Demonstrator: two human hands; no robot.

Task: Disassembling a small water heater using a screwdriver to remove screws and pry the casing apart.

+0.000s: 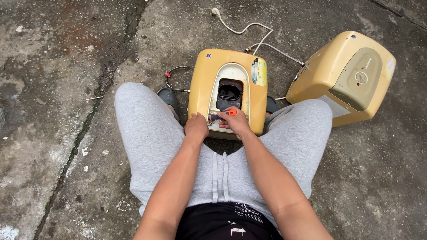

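A yellow box-shaped appliance stands on the concrete between my knees, with a white-rimmed opening in its top showing dark parts inside. My right hand grips a screwdriver with an orange and blue handle at the near edge of that opening. My left hand rests closed on the appliance's near rim beside it; whether it holds anything small is hidden.
A second yellow appliance lies tilted at the right. A white power cord and a braided hose trail behind. A bent hose with a red ring lies left. Cracked concrete surrounds me.
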